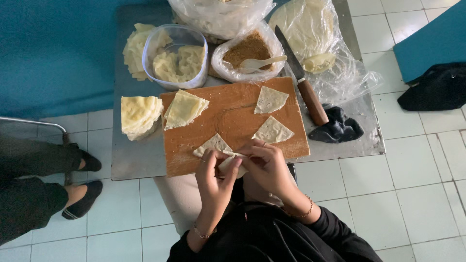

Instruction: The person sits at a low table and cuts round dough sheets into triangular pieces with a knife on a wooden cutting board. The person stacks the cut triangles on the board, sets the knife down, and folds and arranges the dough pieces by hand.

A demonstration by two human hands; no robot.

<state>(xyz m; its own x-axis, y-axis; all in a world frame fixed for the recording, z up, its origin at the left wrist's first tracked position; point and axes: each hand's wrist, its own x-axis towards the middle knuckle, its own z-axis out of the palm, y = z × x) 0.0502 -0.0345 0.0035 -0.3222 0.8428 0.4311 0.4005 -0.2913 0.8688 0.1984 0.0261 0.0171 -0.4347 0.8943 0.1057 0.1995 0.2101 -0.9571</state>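
A dull grey metal surface [136, 160] stands on a floor of pale square tiles [417, 170], with teal panels at 10 and 2 o'clock. On it lies a smooth orange-brown wooden cutting board [233, 121]. At the board's 6 o'clock edge, the left hand [216, 182] and right hand [267, 167] both pinch a thin, pale, folded pastry wrapper [232, 164] between closed fingertips. Flat triangular wrappers [270, 100] lie on the board at 1 o'clock, a stacked pile [184, 109] at 10 o'clock. Beyond the board sit a clear plastic tub [175, 56], a crinkled bag of brown crumbly filling [248, 51] with a pale spoon [259, 63], and a wooden-handled knife [303, 80] at 2 o'clock. Another person's black-shod feet [82, 182] rest at 9 o'clock.
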